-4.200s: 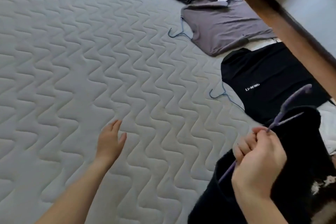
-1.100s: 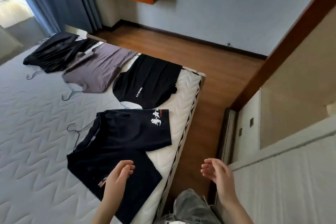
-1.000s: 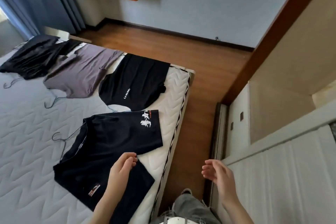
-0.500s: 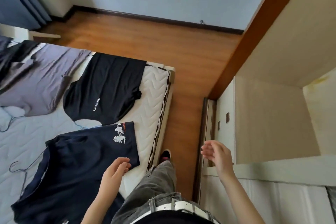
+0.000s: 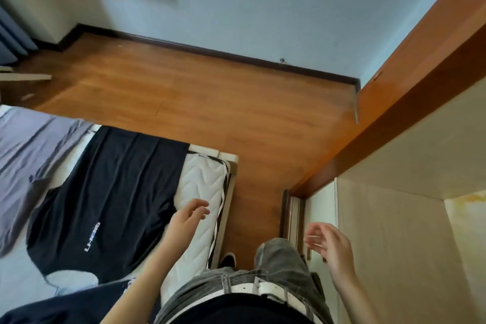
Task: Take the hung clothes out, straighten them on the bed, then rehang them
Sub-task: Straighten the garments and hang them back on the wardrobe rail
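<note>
head view: your left hand [image 5: 185, 221] hangs over the bed [image 5: 202, 181] edge, fingers loosely spread, holding nothing; your right hand [image 5: 330, 246] hovers empty and open near the wardrobe [image 5: 394, 231]. the black t-shirt [image 5: 110, 192] lies flat on the bed, beside the grey shirt [image 5: 23, 150].

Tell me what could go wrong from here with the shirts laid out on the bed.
1. The black shirt lies right against the grey shirt. Lifting one carelessly may drag the other and crease it again.
2. The dark shirt lies near the mattress edge, close to the person's leg. A turn of the body could brush it and pull it off the side.
</note>
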A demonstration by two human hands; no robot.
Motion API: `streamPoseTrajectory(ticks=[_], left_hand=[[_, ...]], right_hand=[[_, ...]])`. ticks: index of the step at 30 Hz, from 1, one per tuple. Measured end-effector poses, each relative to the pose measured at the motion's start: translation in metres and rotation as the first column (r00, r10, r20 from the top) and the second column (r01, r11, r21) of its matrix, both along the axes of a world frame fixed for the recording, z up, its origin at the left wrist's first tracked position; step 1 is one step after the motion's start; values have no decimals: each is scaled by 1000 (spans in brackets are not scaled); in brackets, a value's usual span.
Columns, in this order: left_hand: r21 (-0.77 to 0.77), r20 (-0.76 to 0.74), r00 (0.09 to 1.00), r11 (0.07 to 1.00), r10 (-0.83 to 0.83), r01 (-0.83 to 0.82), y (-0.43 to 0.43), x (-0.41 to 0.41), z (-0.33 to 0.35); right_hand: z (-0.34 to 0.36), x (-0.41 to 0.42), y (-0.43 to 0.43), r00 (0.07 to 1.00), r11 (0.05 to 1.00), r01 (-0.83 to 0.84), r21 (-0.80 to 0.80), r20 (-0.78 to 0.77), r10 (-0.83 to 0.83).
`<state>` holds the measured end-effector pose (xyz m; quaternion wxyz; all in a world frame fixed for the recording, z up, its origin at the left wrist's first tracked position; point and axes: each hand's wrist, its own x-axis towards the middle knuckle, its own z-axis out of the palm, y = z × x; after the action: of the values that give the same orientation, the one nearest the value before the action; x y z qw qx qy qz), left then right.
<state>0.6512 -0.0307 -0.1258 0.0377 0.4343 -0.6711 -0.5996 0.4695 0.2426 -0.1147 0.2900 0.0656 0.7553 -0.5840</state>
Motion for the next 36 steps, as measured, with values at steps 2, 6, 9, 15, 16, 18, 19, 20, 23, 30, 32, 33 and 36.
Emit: streamPoseTrajectory(ticks=[2,6,9,15,16,18,19,20,23,30,32,33,36], left_hand=[[-3,-12,999,999,-45,45,-28,-58,6],[6,-16,999,999,-46,46,-76,-167,-3],[8,3,1000,1000,-18,18,-109,-237,-11],[18,47,987,988,154,-155,-168,-312,-2],[14,56,979,981,195,-196,-179,-316,-1],[3,72,950,953,303,-304,-200,-319,-2],[4,76,926,928,370,-372,-211,-320,-4],[7,76,897,900,435,-437,-223,-321,-7],[23,88,817,818,570,-574,-259,-331,-24],[93,43,633,628,773,-773,-406,-400,-41],[115,3,604,600,797,-792,-459,-425,-30],[119,-11,598,595,802,-795,-484,-437,-25],[90,-44,603,604,797,-792,-556,-466,-10]], right_hand=[[-1,-34,-12,1000,1000,29,12,-5,-28],[-14,-116,-40,994,995,101,23,31,-102],[-23,-188,-73,995,995,84,50,41,-87],[-3,-335,-193,999,999,-36,12,41,35],[1,-357,-219,997,998,-67,2,32,67],[4,-395,-274,991,991,-132,-23,30,132],[4,-412,-302,985,985,-171,-36,30,172],[4,-427,-331,975,975,-218,-46,26,219],[-3,-472,-417,915,914,-403,-43,-15,403],[-6,-564,-600,762,763,-647,13,-20,647],[-5,-585,-649,736,736,-677,21,-10,677],[-3,-594,-673,722,722,-692,29,-9,692],[3,-616,-746,674,674,-737,41,-19,738]])
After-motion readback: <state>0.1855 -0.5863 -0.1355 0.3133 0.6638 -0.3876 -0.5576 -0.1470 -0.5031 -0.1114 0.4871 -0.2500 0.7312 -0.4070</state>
